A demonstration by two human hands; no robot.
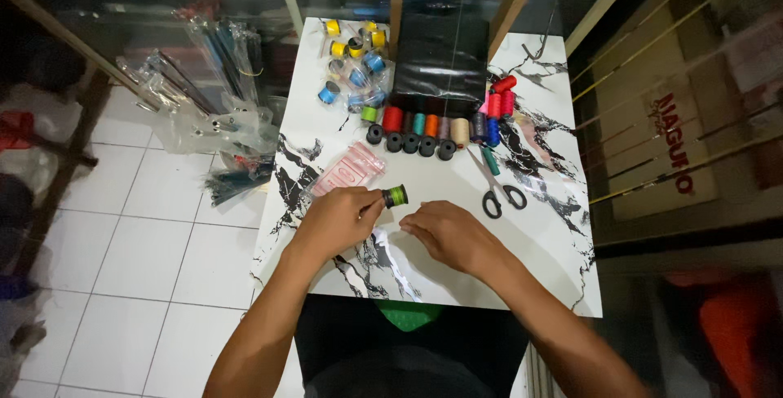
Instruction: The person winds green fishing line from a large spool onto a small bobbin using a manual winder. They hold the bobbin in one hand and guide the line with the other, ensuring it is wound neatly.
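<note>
Left hand pinches the small green spool; right hand rests loosely curled, empty, on the bench. Best keep the spool steady.

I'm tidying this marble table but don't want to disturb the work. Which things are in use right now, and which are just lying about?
In use:
- small green spool, pinched in the left hand
- right hand, resting on the table close by the spool

Lying about:
- scissors
- row of coloured thread spools
- blue and yellow spools
- pink packet
- plastic bags off the table's left edge
</note>
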